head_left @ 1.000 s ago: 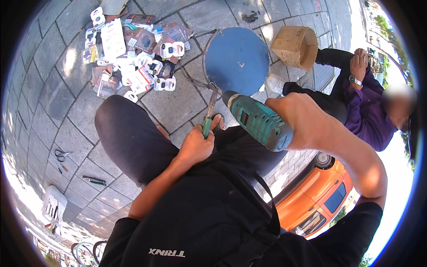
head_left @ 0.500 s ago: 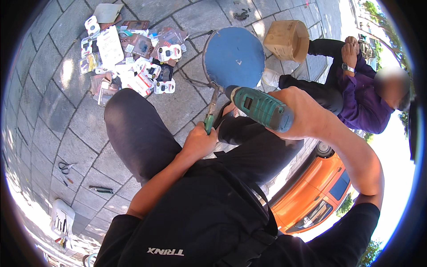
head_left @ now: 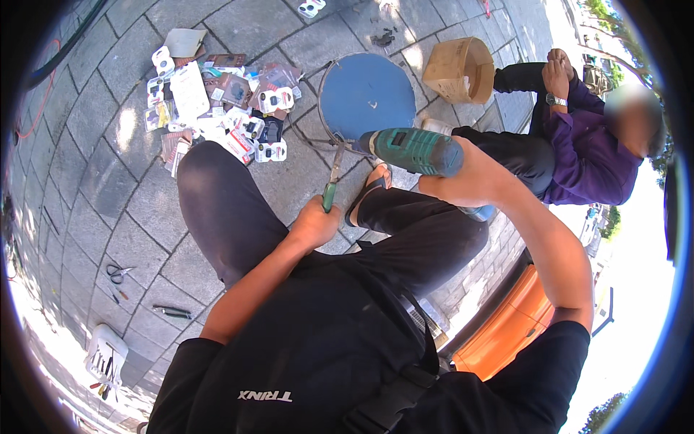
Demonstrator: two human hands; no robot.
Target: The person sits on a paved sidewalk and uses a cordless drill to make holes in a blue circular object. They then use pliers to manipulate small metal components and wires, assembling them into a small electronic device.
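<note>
My right hand is wrapped round the handle of a green cordless drill. Its front end points left, beside the near edge of a round blue stool. In my left hand is a pair of pliers with a green handle, fingers closed round it. The metal jaws reach up to just left of the drill's front end, near the stool's rim. Whatever lies between the jaws and the drill tip is too small to make out.
Packaged small goods lie piled on the paving left of the stool. A cardboard box stands beyond it, near a seated person in a purple shirt. Scissors, a dark hand tool and a white tool tray are at lower left.
The view has shifted, and less of the orange vehicle shows. The drill lies a little more level. Both hands keep their grip on the drill and the pliers.
</note>
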